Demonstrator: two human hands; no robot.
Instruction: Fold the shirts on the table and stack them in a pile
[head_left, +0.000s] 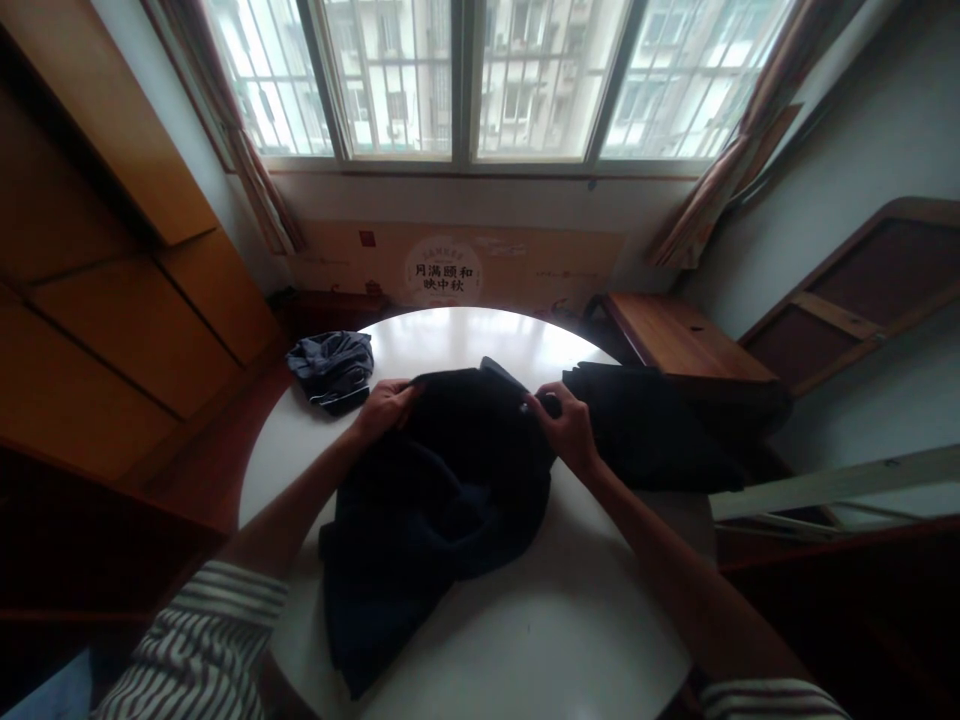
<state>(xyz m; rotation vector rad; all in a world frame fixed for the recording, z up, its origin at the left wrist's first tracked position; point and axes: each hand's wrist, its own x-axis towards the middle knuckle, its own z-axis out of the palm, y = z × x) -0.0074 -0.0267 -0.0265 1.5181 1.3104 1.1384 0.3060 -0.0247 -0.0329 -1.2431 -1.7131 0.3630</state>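
Note:
A dark navy garment (450,490) lies bunched on the white round table (585,620), its upper edge stretched between my hands. My left hand (386,408) pinches that edge at its left corner. At the right end, my right hand (566,425) grips the edge, fingers curled round the cloth. Something small and shiny, perhaps a button, shows by the right fingertips. The garment's lower part spreads toward me and to the left. Its exact kind I cannot make out in the dim light.
A crumpled dark grey garment (330,370) rests at the table's back left. Folded black clothing (649,425) lies at the right, reaching past the rim. Behind stand a wooden bench (690,340) and a printed cardboard panel (525,260) under the window. Wooden cabinets (127,350) line the left.

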